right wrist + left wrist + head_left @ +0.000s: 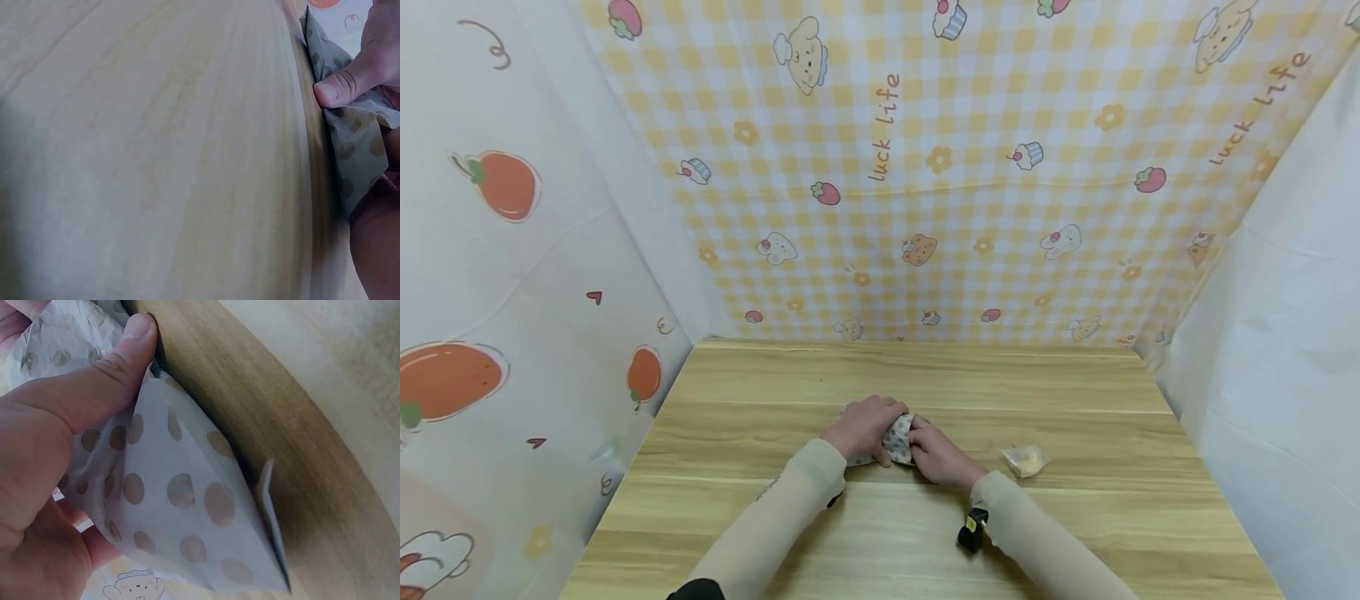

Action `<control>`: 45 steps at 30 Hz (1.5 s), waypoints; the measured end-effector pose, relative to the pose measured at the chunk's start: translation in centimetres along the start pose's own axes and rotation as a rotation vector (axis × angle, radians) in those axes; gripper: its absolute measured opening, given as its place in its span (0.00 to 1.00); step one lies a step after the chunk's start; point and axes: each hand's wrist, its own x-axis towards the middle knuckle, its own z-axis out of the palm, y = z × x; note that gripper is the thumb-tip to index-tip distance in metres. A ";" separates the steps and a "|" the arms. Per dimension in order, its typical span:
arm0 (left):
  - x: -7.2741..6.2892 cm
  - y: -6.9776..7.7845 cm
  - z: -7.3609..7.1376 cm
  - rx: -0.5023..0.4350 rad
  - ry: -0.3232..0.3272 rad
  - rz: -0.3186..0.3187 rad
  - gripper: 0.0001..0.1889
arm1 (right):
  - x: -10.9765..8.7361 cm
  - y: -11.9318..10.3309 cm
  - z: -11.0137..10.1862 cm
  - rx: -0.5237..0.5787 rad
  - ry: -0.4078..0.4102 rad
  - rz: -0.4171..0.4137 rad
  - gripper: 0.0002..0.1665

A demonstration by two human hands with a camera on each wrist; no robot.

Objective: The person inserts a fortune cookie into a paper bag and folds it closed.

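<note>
White paper with grey-brown polka dots, seemingly a paper bag (pixel 898 439), lies low over the middle of the wooden table. My left hand (pixel 865 425) grips it across the middle, thumb on the near side and fingers over the far side. In the left wrist view the dotted paper (pixel 181 490) creases under that thumb and tapers to a pointed corner. My right hand (pixel 943 457) is at the paper's right end, fingers curled at its edge. The right wrist view shows this end (pixel 356 150) folded open around the fingers, whose tips are partly hidden.
A small clear packet (pixel 1026 460) with something pale yellow inside lies on the table (pixel 760 375) to the right of my right hand. A checked cloth (pixel 970 217) hangs behind the table, with white printed sheets at both sides.
</note>
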 end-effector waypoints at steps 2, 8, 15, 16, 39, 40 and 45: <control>0.0 0.0 0.0 0.002 0.003 0.013 0.44 | 0.1 0.0 0.1 0.002 -0.002 0.010 0.15; -0.1 0.0 0.0 0.014 0.012 0.033 0.42 | 0.2 0.3 0.3 0.012 -0.005 -0.002 0.14; -0.2 -0.1 0.0 -0.007 0.046 0.063 0.37 | 0.5 0.3 0.4 -0.015 -0.009 0.008 0.13; -0.2 -0.1 -0.1 -0.011 0.052 0.067 0.37 | 0.6 0.2 0.4 -0.021 -0.012 0.006 0.13; 0.2 0.2 -0.5 -0.054 0.049 0.070 0.37 | 1.3 -0.5 -0.4 -0.021 -0.087 -0.006 0.14; 0.2 0.2 -0.4 -0.060 0.050 0.066 0.38 | 1.3 -0.5 -0.4 -0.029 -0.087 -0.022 0.15; 0.0 -0.4 -0.2 -0.118 0.051 0.025 0.42 | 1.3 -0.5 -0.5 -0.055 -0.088 -0.068 0.20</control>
